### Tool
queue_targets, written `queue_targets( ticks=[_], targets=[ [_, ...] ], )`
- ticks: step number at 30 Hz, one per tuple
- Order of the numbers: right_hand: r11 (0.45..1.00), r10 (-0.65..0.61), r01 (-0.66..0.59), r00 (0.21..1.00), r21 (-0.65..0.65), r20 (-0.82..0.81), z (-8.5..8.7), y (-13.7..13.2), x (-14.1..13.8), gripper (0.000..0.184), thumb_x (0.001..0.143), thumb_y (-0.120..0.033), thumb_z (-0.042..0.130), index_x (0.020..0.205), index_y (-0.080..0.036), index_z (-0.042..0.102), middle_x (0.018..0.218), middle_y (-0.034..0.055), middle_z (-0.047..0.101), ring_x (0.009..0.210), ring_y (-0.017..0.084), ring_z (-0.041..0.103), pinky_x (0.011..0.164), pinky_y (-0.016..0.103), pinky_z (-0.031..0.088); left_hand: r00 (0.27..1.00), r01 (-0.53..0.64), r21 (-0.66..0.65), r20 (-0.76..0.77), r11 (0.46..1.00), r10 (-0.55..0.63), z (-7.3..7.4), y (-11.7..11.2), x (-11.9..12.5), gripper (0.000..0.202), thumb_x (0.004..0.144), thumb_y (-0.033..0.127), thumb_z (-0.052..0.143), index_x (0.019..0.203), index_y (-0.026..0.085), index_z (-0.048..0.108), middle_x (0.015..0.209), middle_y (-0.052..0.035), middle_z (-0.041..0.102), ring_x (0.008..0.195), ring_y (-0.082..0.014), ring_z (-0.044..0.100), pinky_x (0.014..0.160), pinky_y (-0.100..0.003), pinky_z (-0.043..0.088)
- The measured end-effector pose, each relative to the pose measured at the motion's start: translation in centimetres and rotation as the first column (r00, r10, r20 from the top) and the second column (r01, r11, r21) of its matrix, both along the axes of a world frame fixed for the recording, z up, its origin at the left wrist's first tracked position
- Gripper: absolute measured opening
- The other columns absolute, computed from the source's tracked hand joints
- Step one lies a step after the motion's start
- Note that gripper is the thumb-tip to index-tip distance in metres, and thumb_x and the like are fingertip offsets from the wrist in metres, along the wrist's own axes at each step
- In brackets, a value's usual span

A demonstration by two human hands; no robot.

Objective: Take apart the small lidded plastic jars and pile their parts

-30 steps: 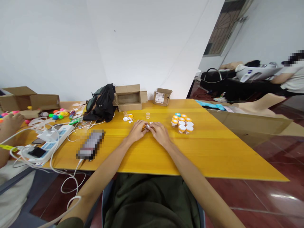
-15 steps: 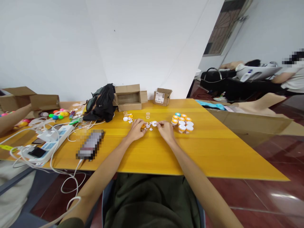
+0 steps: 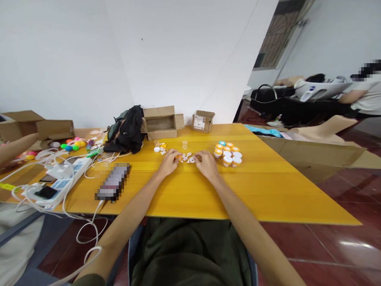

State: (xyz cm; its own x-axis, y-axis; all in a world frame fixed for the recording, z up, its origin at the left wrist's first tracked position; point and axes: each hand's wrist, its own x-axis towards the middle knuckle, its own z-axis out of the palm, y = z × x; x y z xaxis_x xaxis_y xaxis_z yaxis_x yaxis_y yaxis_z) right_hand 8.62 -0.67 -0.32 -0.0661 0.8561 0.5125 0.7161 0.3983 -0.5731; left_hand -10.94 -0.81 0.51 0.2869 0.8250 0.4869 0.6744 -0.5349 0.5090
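My left hand (image 3: 170, 163) rests low over the table, its fingers closed on a small orange ring-like part (image 3: 178, 157). Across from it, my right hand (image 3: 206, 163) pinches a white round disc (image 3: 191, 160) at its edge. Several small white gear-like pieces (image 3: 186, 156) lie on the table between the two hands. Beyond them stands a small clear cup (image 3: 185, 145). Right of my right hand is a cluster of small clear jars with white, orange and blue lids (image 3: 227, 154).
More small parts (image 3: 160, 148) lie left of the clear cup. Cardboard boxes (image 3: 162, 128) and a black bag (image 3: 131, 131) stand at the back. A phone (image 3: 113, 182) and a power strip (image 3: 70, 180) with white cables cover the left side. Another person's arm (image 3: 18, 146) reaches in there.
The white disc in my right hand has come down a little and tilted, and the right fingers have curled around it. My left fingers have drawn together slightly.
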Motion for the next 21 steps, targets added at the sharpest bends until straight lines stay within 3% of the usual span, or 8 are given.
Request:
queue_targets(
  ticks=[6,15,21],
  targets=[
    [0.981,0.194,-0.194,0.981,0.008,0.019,-0.06,-0.13,-0.54,0.012,0.081,-0.017,0.063,0.078,-0.025,0.072,0.093,0.0055,0.067,0.092,0.023,0.061,0.088,0.038,0.047,1.0,-0.002,-0.007,0.013,1.0,0.002,-0.16,0.25,-0.13,0.022,0.087,0.012,0.056,0.098,0.023,0.071,0.093,-0.0046,0.062,0.094,-0.0198,0.061,0.089,-0.035,0.052],
    [0.947,0.309,-0.311,0.951,0.078,0.034,-0.53,-0.04,-0.8,0.013,0.082,-0.016,0.062,0.082,-0.026,0.072,0.095,0.0046,0.066,0.093,0.022,0.06,0.088,0.038,0.047,1.0,-0.012,0.001,0.024,1.0,0.012,-0.09,0.17,-0.19,0.027,0.085,0.007,0.052,0.097,0.023,0.069,0.093,-0.0041,0.063,0.094,-0.0198,0.061,0.088,-0.035,0.051],
    [0.947,0.321,-0.321,0.947,0.011,-0.018,-0.21,-0.23,-1.08,0.014,0.08,-0.013,0.064,0.073,-0.024,0.07,0.087,0.0035,0.066,0.088,0.02,0.06,0.084,0.035,0.047,0.999,-0.025,0.005,0.029,1.0,0.025,0.33,-0.03,-0.12,0.029,0.084,0.004,0.05,0.096,0.023,0.068,0.095,-0.0035,0.064,0.097,-0.0197,0.06,0.09,-0.034,0.049]
  ],
)
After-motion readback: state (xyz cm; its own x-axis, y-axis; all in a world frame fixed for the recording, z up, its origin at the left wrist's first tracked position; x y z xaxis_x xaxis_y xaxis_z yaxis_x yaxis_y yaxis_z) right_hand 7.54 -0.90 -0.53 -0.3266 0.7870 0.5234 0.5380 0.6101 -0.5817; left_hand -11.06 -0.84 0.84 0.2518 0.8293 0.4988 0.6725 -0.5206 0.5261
